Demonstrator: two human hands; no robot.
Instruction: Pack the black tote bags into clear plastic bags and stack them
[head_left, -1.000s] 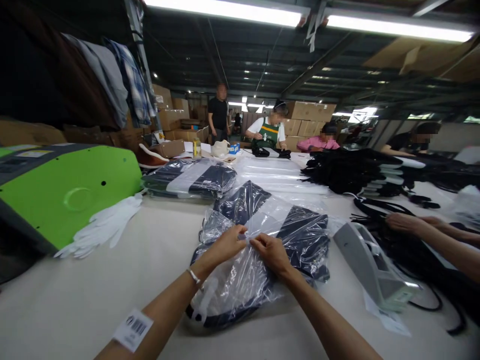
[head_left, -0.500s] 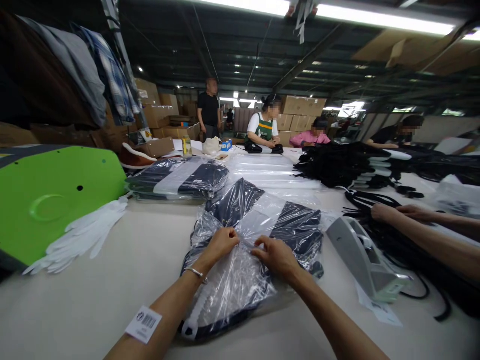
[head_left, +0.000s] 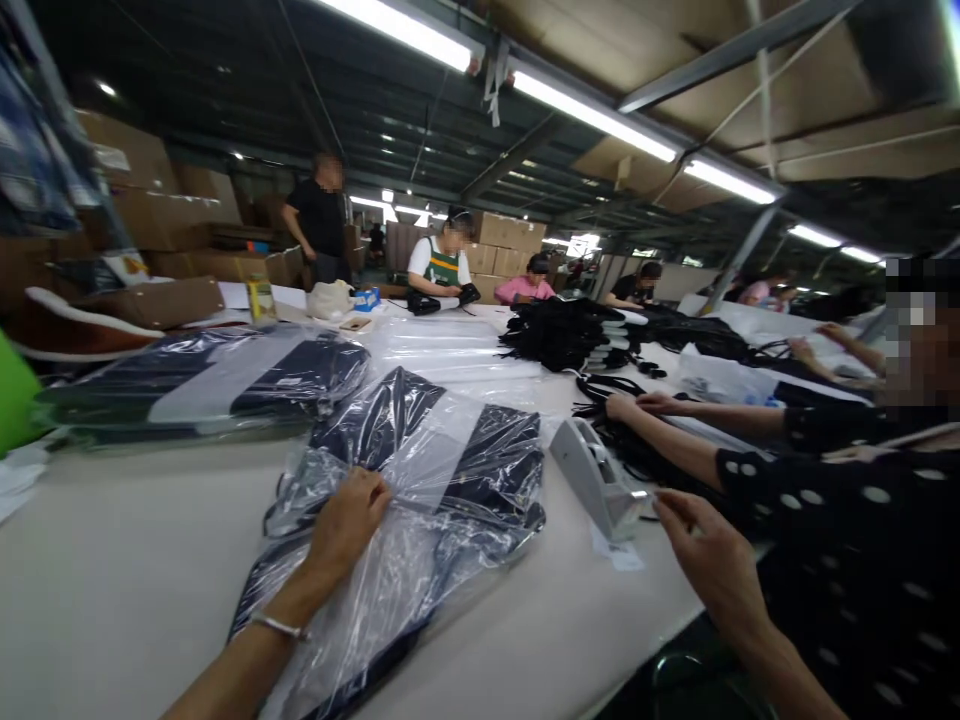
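A dark folded garment (head_left: 397, 410) with a pale band across it lies inside a clear plastic bag (head_left: 431, 550) in the middle of the table. My left hand (head_left: 351, 520) is closed on the gathered plastic at the bag's middle, holding it down. To the right of the bag stands a grey tape dispenser (head_left: 581, 480). Thumb and fingertips of my right hand (head_left: 709, 555) pinch together just off the dispenser's front end, where a tape end appears to be; the clear strip itself is hard to make out.
More bagged dark garments (head_left: 225, 375) are stacked at the left. Clear plastic bags (head_left: 450, 350) lie behind. Black strapped items (head_left: 562, 335) are piled further right. A co-worker in a dotted sleeve (head_left: 810, 490) handles black cords close to the dispenser. A paper slip (head_left: 619, 553) lies under it.
My right hand has left the bag and moved right to the dispenser's front end. My left hand stays on the plastic. The view has swung right, bringing the co-worker into sight.
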